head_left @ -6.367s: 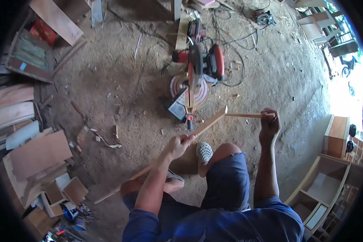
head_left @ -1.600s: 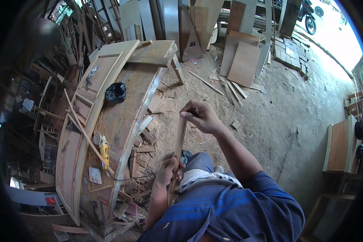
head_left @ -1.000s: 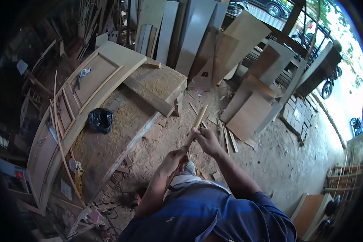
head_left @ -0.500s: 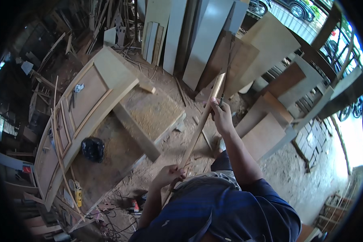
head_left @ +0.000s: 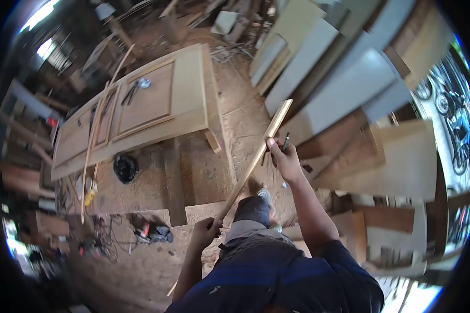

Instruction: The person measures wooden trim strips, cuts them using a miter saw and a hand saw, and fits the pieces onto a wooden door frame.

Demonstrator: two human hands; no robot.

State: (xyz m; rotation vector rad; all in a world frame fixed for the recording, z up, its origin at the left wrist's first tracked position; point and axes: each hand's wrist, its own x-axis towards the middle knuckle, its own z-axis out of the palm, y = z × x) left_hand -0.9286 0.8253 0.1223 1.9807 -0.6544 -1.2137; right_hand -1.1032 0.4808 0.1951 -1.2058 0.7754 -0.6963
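Observation:
A long, narrow strip of wood (head_left: 251,168) slants across the front of my body, its far end up and to the right. My right hand (head_left: 286,159) grips it past the middle, thumb along its top, and also holds a dark, slim pencil-like marker (head_left: 286,141) upright between the fingers. Lower down, my left hand (head_left: 206,233) is closed round the near part of the strip. To the left, a panelled wooden door (head_left: 189,99) lies on a low worktable (head_left: 203,180), with a pincer-like tool (head_left: 131,92) on it.
Thin wooden strips (head_left: 92,143) lie across the door. A black plastic bag (head_left: 126,168) and a yellow tool (head_left: 90,197) rest on the worktable. Cables (head_left: 109,237) tangle on the floor. Large boards (head_left: 344,83) lean at the right, with motorcycles (head_left: 459,130) beyond.
My view has turned left, so the door and worktable sit squarer and nearer the middle. A foot now shows ahead of me. Both hands keep their hold on the strip.

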